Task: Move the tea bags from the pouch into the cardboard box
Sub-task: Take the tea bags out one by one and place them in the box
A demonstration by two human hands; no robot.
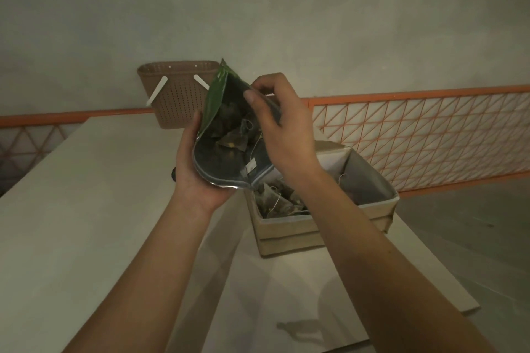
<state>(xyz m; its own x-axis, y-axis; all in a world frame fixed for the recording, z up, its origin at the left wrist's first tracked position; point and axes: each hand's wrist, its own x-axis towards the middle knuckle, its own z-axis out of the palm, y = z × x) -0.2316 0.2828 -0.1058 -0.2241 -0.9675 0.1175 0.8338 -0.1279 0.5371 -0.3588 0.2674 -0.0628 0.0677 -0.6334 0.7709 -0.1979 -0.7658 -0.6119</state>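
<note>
Two hands hold the green pouch (215, 97) up over the near-left corner of the cardboard box (289, 233), and the arrangement reads as a set-up for drawing the contents out. The left hand (190, 172) cups the pouch from below and from the left, its fingers curled round the lower edge by the open mouth, so the foil-lined inside faces the camera and the bag cannot sag shut. The right hand (282, 129) comes in from the right with its fingers bent over the upper lip of the pouch, thumb on the near side; it seems to pinch that edge to spread the opening, though whether it also has hold of a tea bag I cannot tell. Several tea bags in the pouch (232, 135) lie heaped in its middle, strings and one white tag trailing towards the mouth, which points down and towards the box, likely so that they slide or can be picked out with little travel. More tea bags in the box (275, 200) already lie on its floor at the near-left end, so the job looks partly done, with a good share left in the pouch. The box stands on the pale desk (86, 209) with its flaps upright, close under the hands. A brown basket (177, 94) hangs on the wall behind, above an orange mesh rail (415, 135)
</note>
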